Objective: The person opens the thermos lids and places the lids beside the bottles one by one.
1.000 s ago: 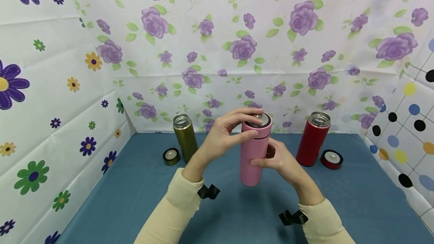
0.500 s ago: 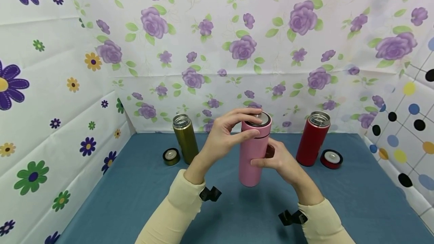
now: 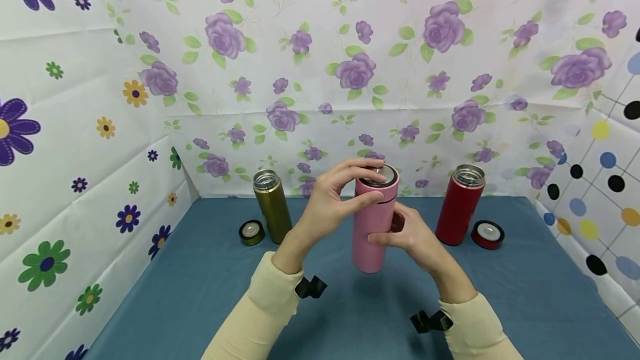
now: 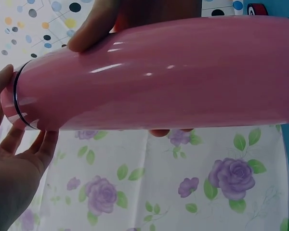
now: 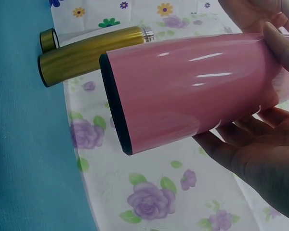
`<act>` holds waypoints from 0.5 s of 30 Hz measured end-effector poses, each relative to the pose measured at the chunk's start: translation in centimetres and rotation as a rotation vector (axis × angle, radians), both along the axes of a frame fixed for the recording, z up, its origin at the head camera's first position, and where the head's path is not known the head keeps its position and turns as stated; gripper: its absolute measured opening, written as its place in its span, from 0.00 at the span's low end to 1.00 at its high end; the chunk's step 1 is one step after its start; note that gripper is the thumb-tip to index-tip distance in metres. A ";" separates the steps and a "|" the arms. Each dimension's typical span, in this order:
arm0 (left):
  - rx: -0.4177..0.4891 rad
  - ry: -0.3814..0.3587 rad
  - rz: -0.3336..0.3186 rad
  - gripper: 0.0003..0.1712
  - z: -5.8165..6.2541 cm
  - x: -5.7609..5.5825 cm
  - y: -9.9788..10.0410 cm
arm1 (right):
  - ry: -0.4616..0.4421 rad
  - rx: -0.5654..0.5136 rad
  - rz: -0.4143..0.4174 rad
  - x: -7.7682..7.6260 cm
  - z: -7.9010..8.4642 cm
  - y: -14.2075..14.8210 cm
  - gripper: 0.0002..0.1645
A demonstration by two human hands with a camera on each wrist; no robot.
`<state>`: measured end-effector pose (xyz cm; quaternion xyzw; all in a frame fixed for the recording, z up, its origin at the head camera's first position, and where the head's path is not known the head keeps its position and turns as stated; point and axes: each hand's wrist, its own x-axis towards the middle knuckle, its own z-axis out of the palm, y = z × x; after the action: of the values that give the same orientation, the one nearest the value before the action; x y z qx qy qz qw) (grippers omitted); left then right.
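A pink thermos (image 3: pixel 369 238) stands nearly upright in front of me, and its black base shows apart from the table in the right wrist view. My left hand (image 3: pixel 322 199) grips the lid (image 3: pixel 386 176) from above, fingers across its top and thumb against its near side. Lower down, my right hand (image 3: pixel 412 235) holds the thermos body around its right side, with the thumb across the front. A dark ring marks the line between lid and body. In the left wrist view, the pink body (image 4: pixel 173 77) fills the upper half and fingers show behind it.
An uncapped olive-green thermos (image 3: pixel 274 210) stands at the back left beside its lid (image 3: pixel 251 232). At the back right is an uncapped red thermos (image 3: pixel 457 210), its lid (image 3: pixel 488 234) next to it. Blue cloth covers the table (image 3: pixel 200 282); patterned sheets hang behind and at both sides.
Both hands keep their hold on the pink thermos, which stays almost in the same place. The head view has shifted very slightly.
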<state>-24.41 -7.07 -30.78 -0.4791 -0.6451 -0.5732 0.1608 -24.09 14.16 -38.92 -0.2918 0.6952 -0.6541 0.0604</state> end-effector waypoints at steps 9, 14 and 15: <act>-0.038 -0.021 -0.071 0.17 0.2 0.1 -0.3 | -0.001 -0.001 0.007 0.0 0.0 0.1 0.36; -0.016 -0.010 -0.035 0.18 0.1 0.0 -0.2 | -0.004 -0.005 0.006 0.1 0.0 0.0 0.35; -0.009 -0.005 -0.022 0.18 0.0 0.0 -0.2 | -0.007 -0.004 0.002 0.1 0.0 0.0 0.35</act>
<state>-24.38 -7.24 -30.74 -0.4854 -0.6428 -0.5732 0.1504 -23.95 14.12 -38.89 -0.2904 0.6935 -0.6564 0.0630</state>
